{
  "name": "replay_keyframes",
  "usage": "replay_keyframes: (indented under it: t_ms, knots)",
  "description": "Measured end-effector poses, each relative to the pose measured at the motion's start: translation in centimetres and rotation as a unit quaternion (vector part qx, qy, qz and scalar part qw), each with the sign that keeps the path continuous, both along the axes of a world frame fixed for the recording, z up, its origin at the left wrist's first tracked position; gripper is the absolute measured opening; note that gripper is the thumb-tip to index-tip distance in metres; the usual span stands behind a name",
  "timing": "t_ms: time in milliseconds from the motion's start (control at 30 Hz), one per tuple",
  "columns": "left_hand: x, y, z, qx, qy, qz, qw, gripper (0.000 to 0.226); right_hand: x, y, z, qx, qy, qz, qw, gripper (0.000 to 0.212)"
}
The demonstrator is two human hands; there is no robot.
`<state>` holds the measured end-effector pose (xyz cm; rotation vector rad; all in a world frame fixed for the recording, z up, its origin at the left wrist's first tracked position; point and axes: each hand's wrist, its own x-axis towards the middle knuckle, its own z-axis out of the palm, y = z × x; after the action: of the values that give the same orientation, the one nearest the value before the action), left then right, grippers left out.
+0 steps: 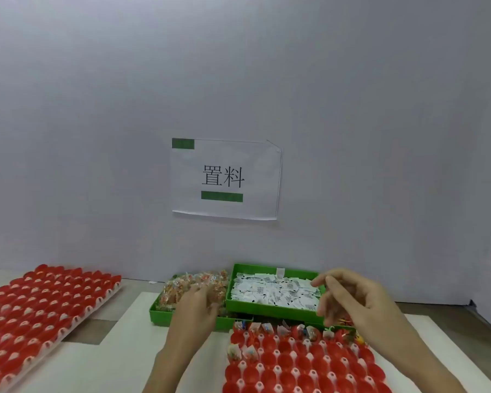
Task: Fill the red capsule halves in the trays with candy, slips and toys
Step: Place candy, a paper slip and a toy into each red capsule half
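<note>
Near the front edge of the table, just right of its middle, your tray of red capsule halves (304, 367) lies closest to you; most of its cups show bare red, while the back row and two cups at its left end hold small wrapped pieces. Just behind that tray stand two green bins: the left green bin (165, 314) is heaped with candy (182, 285) in clear wrappers, and the right green bin (272, 307) sits higher, overlapping the other, and is full of white paper slips (267, 292). Your left hand (196, 304) reaches into the candy with its fingers down among the wrappers; it is blurred, so you cannot tell whether they have closed on a piece. Your right hand (349, 296) hangs above the right end of the slip bin, fingers loosely curled and spread, holding nothing you can see. Toward the table's left edge a second tray of red capsule halves (37, 316) lies at an angle, well apart from your hands, many of its cups showing something pale inside. On the grey wall behind hangs a white paper sign (224, 178) with two printed characters and green bars.
</note>
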<state>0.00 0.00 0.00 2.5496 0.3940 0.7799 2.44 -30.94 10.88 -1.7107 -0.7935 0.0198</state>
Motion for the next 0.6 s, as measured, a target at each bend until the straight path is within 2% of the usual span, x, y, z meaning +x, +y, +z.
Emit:
replay_keyframes:
  t_ms: [133,300,367,533,600]
  knots:
    - [0.8,0.3,-0.7,0.035,0.035,0.038,0.998,0.005,1.4,0.8,-1.2,-0.021,-0.011,-0.017,1.000,0.024]
    - [1.0,0.6,0.1,0.056,0.061,0.017,0.996,0.026,2.2,1.0,-2.3,-0.034,-0.010,-0.018,0.999,0.026]
    - [0.8,0.8,0.6,0.061,0.066,0.009,0.996,0.026,2.5,1.0,-2.6,-0.041,-0.006,-0.022,0.999,0.028]
    - [-0.1,0.5,3.1,0.046,-0.027,0.038,0.998,0.012,3.0,0.8,-3.4,-0.069,-0.009,-0.041,0.997,0.029]
    - [-0.4,-0.3,4.5,0.007,-0.057,0.023,0.998,0.012,3.5,0.6,-3.9,-0.088,-0.019,-0.058,0.994,0.029]
